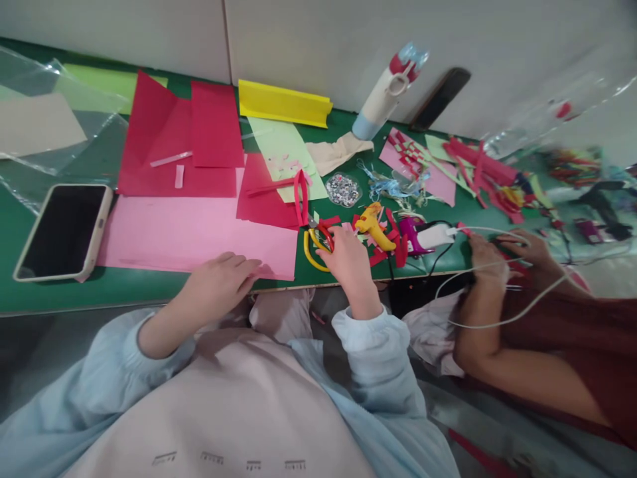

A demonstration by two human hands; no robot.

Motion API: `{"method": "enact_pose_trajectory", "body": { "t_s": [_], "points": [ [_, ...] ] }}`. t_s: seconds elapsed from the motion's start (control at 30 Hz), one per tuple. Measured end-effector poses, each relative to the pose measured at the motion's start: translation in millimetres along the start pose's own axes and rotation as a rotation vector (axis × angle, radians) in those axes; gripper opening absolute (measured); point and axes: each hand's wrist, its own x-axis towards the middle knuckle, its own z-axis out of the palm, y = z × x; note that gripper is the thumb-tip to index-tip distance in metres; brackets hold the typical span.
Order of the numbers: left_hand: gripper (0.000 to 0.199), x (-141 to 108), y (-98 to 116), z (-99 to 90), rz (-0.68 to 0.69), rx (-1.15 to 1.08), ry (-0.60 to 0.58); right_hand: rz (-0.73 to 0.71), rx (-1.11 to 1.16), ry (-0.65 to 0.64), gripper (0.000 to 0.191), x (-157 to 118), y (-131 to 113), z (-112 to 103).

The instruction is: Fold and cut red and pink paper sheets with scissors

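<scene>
My left hand rests palm down, fingers stretched out, on the front edge of a large pink paper sheet. To its right, my right hand has its fingers closed on the handles of scissors, which have yellow and red grips. The blades are mostly hidden. Just beyond the scissors stands a looped red paper strip. Red paper pieces overlap the pink sheet, and a yellow glue gun lies right of my right hand among red scraps.
A phone lies at left by clear plastic. Red sheets, folded yellow paper, a dish of googly eyes and a white-and-blue bottle stand behind. At right, a co-worker's hands work near a white cable.
</scene>
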Motion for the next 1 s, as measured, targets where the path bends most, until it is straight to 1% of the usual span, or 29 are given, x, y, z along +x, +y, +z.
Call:
{"method": "enact_pose_trajectory", "body": {
  "t_s": [0.1, 0.2, 0.3, 0.4, 0.5, 0.63, 0.7, 0.77, 0.87, 0.93, 1.0],
  "points": [
    [0.029, 3, 8, -0.6, -0.005, 0.047, -0.032, 0.039, -0.046, -0.058, 0.038, 3, -6, -3],
    [0.027, 4, 10, -0.7, -0.032, 0.061, -0.075, 0.059, -0.115, -0.050, 0.044, 5, -12, -5],
    [0.026, 2, 9, 0.2, -0.047, 0.101, -0.112, -0.012, -0.202, -0.014, 0.047, 4, -17, -6],
    [0.024, 0, 9, -0.8, -0.050, 0.126, -0.137, -0.076, -0.248, -0.001, 0.043, 3, -18, -9],
    [0.024, -5, 9, -4.5, -0.042, 0.133, -0.144, -0.012, -0.240, 0.022, 0.044, -2, -17, -16],
    [0.024, -12, 10, -11.0, -0.060, 0.172, -0.154, 0.126, -0.241, 0.060, 0.061, -12, -11, -33],
    [0.024, -15, 10, -13.3, -0.095, 0.197, -0.153, 0.179, -0.239, 0.046, 0.065, -18, -5, -42],
    [0.025, -17, 9, -15.0, -0.130, 0.227, -0.140, 0.227, -0.233, 0.026, 0.066, -25, 2, -50],
    [0.029, -20, 5, -19.2, -0.168, 0.259, -0.076, 0.270, -0.182, 0.023, 0.065, -35, 19, -59],
    [0.031, -22, 3, -25.9, -0.183, 0.280, -0.009, 0.292, -0.072, 0.014, 0.063, -43, 32, -61],
    [0.031, -24, 3, -36.8, -0.191, 0.316, 0.069, 0.326, 0.113, -0.012, 0.060, -53, 45, -59]
  ]
}}
